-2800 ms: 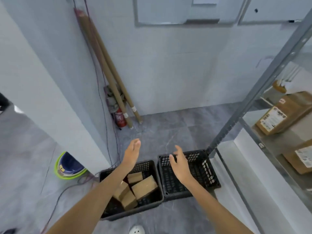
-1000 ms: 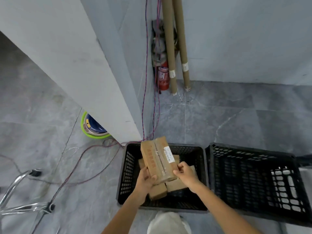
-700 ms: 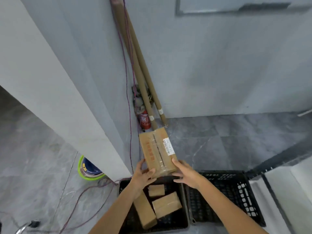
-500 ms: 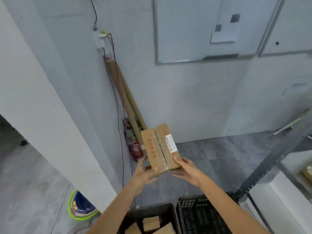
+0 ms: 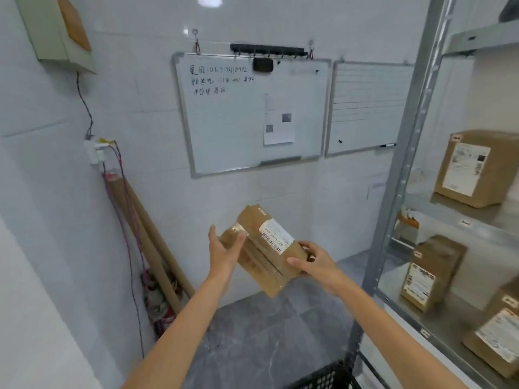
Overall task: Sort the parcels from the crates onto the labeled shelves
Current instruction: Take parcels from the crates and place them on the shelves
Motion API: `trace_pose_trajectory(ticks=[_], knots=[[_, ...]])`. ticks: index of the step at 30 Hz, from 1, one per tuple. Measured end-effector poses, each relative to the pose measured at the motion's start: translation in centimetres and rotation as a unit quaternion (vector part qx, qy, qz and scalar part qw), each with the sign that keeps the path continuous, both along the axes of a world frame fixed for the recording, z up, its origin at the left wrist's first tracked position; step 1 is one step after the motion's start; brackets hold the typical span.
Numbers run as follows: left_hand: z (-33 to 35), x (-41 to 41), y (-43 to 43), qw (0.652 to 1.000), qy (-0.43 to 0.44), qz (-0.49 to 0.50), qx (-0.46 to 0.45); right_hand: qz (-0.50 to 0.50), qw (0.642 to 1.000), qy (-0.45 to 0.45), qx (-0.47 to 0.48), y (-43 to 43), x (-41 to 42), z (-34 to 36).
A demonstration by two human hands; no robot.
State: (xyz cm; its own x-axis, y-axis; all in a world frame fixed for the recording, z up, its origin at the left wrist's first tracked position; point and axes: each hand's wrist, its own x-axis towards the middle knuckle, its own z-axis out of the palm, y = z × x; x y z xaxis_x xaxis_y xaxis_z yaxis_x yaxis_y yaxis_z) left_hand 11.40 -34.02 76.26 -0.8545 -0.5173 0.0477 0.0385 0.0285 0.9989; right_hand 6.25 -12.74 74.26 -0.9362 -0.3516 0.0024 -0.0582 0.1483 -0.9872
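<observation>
A brown taped cardboard parcel (image 5: 262,256) with a white barcode label is held up at chest height, tilted, between both hands. My left hand (image 5: 224,248) presses flat against its left side with the thumb on its top face. My right hand (image 5: 313,261) grips its right end, fingers curled round the edge. To the right stands a metal shelf rack (image 5: 404,164) with small labels on the shelf edges and several brown parcels, one on the upper shelf (image 5: 474,168) and one on the lower shelf (image 5: 431,272). A black crate's rim (image 5: 325,377) shows at the bottom edge.
A whiteboard (image 5: 252,113) with writing hangs on the tiled wall ahead, a second board (image 5: 368,108) beside it. Cardboard tubes (image 5: 151,237) and wires lean in the left corner. A grey tiled floor (image 5: 261,327) lies below.
I lifted the parcel out of the left crate and raised it. My view swung up from the crates to the whiteboard and shelves, and the parcel has tilted to the right.
</observation>
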Motion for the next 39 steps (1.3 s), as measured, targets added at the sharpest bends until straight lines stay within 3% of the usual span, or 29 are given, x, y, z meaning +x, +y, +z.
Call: trace_pose_trajectory(ticks=[2, 6, 12, 16, 21, 33, 39], knots=[[1.7, -0.9, 0.4, 1.000, 0.011, 0.003, -0.005, -0.020, 0.994, 0.083, 0.067, 1.9, 0.6, 1.4], [3.4, -1.1, 2.3, 0.995, -0.021, -0.094, -0.018, -0.059, 0.964, 0.195, 0.172, 4.9, 1.6, 3.5], [3.7, -0.2, 6.0, 0.985, 0.026, -0.159, 0.059, -0.092, 0.927, 0.287, 0.224, 7.2, 4.2, 5.4], [3.1, 0.7, 7.7, 0.976, 0.067, -0.195, 0.067, -0.152, 0.935, 0.264, 0.181, 8.5, 6.7, 4.7], [2.2, 2.4, 10.3, 0.970, 0.101, -0.212, 0.062, -0.219, 0.958, 0.176, 0.051, 9.7, 9.2, 4.1], [1.2, 4.7, 14.6, 0.946, 0.114, -0.301, 0.037, -0.234, 0.965, 0.116, 0.006, 13.8, 15.2, 5.0], [0.3, 5.6, 15.7, 0.937, 0.120, -0.329, -0.006, -0.291, 0.951, 0.097, -0.035, 14.6, 18.2, 3.6]])
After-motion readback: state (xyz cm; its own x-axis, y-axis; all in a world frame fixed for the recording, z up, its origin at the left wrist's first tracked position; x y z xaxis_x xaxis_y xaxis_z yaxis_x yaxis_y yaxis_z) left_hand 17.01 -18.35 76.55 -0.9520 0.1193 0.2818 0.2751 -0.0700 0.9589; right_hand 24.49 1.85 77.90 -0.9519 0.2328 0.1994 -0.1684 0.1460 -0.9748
